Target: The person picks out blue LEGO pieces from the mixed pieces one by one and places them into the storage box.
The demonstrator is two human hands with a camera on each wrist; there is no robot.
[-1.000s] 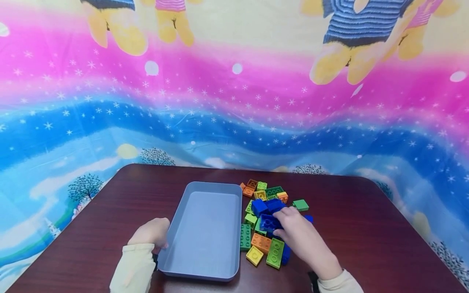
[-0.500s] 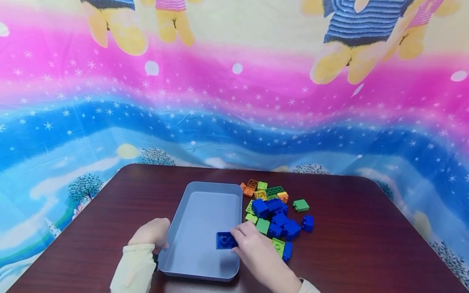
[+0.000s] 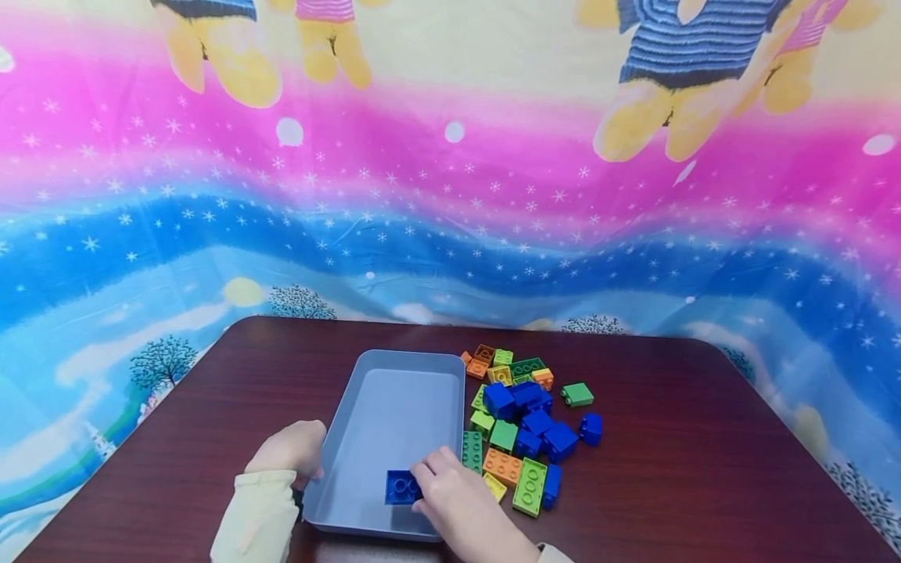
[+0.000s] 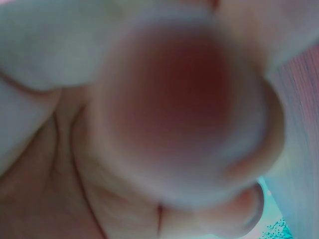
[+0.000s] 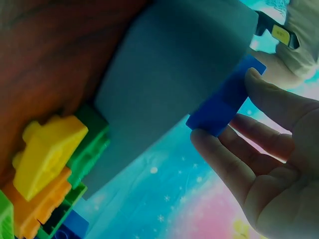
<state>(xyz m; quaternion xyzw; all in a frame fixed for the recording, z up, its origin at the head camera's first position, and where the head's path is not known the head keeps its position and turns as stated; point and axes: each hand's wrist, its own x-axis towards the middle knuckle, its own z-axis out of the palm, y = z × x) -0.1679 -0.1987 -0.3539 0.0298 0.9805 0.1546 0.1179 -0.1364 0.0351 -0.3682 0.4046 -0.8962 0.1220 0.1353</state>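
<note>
A: Where is the blue block (image 3: 399,488)?
B: It's over the near part of the gray tray (image 3: 390,414). Its hollow side with the round rings faces up. I can't tell if it touches the bottom.

A: Who has it?
B: The right hand (image 3: 456,500). The thumb and fingers pinch it, and the wrist view shows the thumb by one end.

A: And the left hand (image 3: 290,450)?
B: It's bent in right by the tray's left side. Its own wrist view is all blurry, so I can't tell if it holds the edge.

A: What's next to the tray?
B: A big messy heap of blocks (image 3: 538,422) on its right side, blue, green, orange and yellow. Near us, an orange block (image 3: 503,466) is close to a long light green block (image 3: 529,486).

A: Any off by themselves?
B: A green block (image 3: 578,395) and a small blue one (image 3: 591,429), farther right. Everything sits on a dark red-brown counter (image 3: 676,469). Behind it hangs a bright cloth (image 3: 422,195) with snowflakes.
</note>
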